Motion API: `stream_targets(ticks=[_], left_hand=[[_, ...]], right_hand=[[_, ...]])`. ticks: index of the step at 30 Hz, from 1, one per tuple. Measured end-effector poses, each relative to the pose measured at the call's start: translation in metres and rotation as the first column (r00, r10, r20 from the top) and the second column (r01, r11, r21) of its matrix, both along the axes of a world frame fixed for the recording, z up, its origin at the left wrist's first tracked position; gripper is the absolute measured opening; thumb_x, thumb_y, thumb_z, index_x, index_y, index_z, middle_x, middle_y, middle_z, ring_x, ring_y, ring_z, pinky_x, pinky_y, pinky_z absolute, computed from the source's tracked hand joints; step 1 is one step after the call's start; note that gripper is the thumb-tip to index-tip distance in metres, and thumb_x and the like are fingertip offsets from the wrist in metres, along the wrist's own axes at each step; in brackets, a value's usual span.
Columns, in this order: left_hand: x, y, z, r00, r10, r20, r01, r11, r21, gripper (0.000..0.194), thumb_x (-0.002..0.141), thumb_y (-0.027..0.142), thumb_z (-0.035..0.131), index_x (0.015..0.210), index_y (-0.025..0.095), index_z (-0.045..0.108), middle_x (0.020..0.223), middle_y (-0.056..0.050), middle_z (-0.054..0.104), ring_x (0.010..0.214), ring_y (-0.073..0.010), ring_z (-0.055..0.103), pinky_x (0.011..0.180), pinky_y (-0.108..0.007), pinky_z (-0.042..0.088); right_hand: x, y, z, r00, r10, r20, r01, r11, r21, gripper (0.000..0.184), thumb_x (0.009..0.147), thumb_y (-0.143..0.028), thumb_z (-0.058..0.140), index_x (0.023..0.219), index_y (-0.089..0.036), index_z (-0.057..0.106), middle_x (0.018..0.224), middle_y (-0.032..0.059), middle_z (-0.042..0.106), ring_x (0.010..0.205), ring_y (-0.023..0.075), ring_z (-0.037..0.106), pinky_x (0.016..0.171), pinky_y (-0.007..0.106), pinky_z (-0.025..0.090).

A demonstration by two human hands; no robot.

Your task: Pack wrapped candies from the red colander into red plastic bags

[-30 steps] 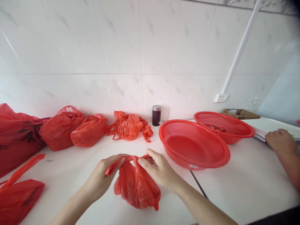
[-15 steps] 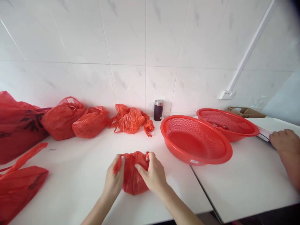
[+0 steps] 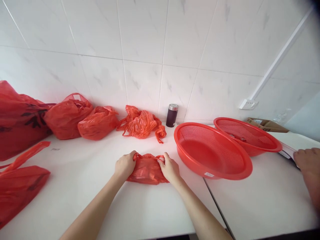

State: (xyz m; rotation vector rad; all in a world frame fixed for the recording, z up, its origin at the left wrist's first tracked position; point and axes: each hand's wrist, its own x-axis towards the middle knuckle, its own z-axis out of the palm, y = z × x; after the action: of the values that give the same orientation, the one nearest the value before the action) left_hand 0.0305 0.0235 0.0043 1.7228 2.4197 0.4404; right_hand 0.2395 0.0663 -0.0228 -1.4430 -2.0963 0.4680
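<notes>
A small red plastic bag [image 3: 148, 170] with something inside lies on the white table in front of me. My left hand [image 3: 126, 165] is closed on its upper left corner, where a handle bunches up. My right hand [image 3: 169, 167] grips the handle at the upper right corner. Between the two hands the top edge of the bag is stretched sideways. What the bag contains does not show clearly through the plastic.
Behind lie a crumpled red bag [image 3: 142, 124] and a dark flask [image 3: 172, 115]. Filled red bags [image 3: 67, 116] stand to the left. Two red plastic baskets [image 3: 212, 150] are on the right, beyond a table seam. Another person's hand [image 3: 308, 161] rests at the far right.
Both hands have moved from the sides of the small bag to its top corners. The bag now lies flatter and wider, slightly farther from me. The view has tilted a little.
</notes>
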Motion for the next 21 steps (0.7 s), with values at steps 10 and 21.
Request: stream_targets(ticks=[10,21], left_hand=[[0.006,0.007,-0.017,0.997,0.019,-0.069,-0.015,0.998,0.058,0.029,0.090,0.030,0.033,0.101,0.025,0.060,0.097,-0.010,0.072,0.078,-0.0297,0.066,0.064,-0.036,0.040],[0.002,-0.011,-0.007,0.944,-0.015,0.330,-0.108,0.930,0.351,0.032,0.096,0.040,0.026,0.088,0.024,0.052,0.083,-0.003,0.065,0.077,-0.0201,0.061,0.069,-0.029,0.044]], right_hand=[[-0.005,0.002,-0.015,0.996,-0.067,0.064,0.059,0.991,0.116,0.010,0.090,-0.023,0.050,0.080,-0.021,0.052,0.067,0.0000,0.063,0.058,0.0145,0.056,0.052,0.024,0.020],[0.005,-0.032,-0.007,0.982,0.141,-0.124,-0.101,0.954,0.284,0.040,0.090,-0.042,0.053,0.059,-0.021,0.039,0.053,-0.0034,0.046,0.049,0.0101,0.040,0.052,0.022,0.027]])
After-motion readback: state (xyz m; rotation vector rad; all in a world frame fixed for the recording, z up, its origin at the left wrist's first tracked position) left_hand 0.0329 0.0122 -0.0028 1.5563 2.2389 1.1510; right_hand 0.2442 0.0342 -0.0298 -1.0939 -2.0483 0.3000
